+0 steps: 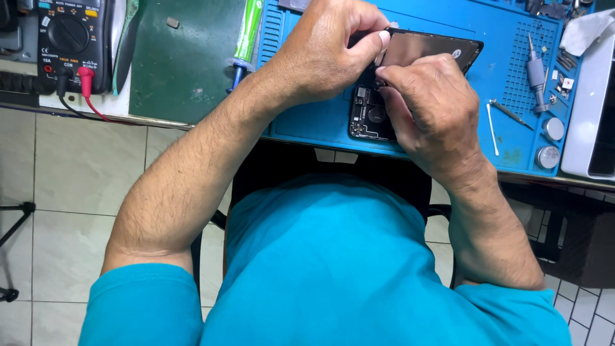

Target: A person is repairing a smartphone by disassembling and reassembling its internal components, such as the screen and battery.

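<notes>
With both hands (378, 70) busy, one opened phone (384, 96).

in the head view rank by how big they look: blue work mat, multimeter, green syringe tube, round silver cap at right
1. blue work mat
2. multimeter
3. green syringe tube
4. round silver cap
Mat, multimeter and tube are cut off by the frame's top.

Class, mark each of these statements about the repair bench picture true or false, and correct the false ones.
1. Both hands are on the opened phone. True: the left hand and right hand meet at it.
2. The phone lies on a green mat. False: it lies on the blue work mat.
3. A multimeter sits at the far left. True.
4. The multimeter has no leads plugged in. False: a red lead and a black lead are plugged in.
5. The person wears a blue shirt. True.
</notes>
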